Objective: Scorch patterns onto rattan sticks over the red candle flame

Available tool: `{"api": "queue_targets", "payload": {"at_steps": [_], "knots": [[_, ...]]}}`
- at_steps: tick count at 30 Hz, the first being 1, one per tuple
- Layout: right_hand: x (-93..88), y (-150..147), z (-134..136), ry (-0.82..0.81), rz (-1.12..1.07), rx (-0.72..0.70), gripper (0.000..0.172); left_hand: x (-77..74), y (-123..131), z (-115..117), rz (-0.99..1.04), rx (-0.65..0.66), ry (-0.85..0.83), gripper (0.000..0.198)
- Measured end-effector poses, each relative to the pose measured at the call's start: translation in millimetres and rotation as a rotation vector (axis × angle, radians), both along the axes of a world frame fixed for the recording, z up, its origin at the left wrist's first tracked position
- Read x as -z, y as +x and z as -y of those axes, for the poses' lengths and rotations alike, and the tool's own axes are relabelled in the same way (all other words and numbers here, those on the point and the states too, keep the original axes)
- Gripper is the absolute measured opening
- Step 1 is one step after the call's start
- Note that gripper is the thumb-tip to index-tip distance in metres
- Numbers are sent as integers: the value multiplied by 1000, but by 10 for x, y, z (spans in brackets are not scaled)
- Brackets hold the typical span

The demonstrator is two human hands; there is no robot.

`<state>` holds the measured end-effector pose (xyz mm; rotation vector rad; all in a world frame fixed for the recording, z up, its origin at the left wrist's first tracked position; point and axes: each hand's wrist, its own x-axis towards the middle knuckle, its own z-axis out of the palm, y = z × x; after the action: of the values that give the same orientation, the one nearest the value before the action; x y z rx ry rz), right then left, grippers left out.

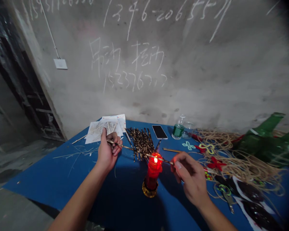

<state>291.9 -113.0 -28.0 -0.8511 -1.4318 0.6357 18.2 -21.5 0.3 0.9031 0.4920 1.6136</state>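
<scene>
Brown-banded thin bamboo stick (127,147) crosses right at the flame of a red candle lamp (154,170). Your left hand (107,152) curls shut around one end; your right hand (189,175) pinches the other. Chalk digits (159,14) reading roughly 1346-20655 mark the concrete wall (207,80).

- The green glass bottles (265,144) are running off the right edge.
- The dark printed sheets (252,200) are slipping out of frame at the near right corner.
- The chalk digits (159,12) are being cut off by the top edge.
- The left hand (108,152) is hiding part of a thin stick (135,149), and the right hand (191,178) is covering its right end.
- The markings on the papers (106,130) are appearing too small to read.
</scene>
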Motion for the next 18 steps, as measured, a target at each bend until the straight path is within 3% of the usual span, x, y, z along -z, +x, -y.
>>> {"api": "queue_targets", "payload": {"at_steps": [18], "knots": [[37, -34, -56, 2, 79, 45, 21, -87, 20, 40, 62, -102, -12, 65]]}}
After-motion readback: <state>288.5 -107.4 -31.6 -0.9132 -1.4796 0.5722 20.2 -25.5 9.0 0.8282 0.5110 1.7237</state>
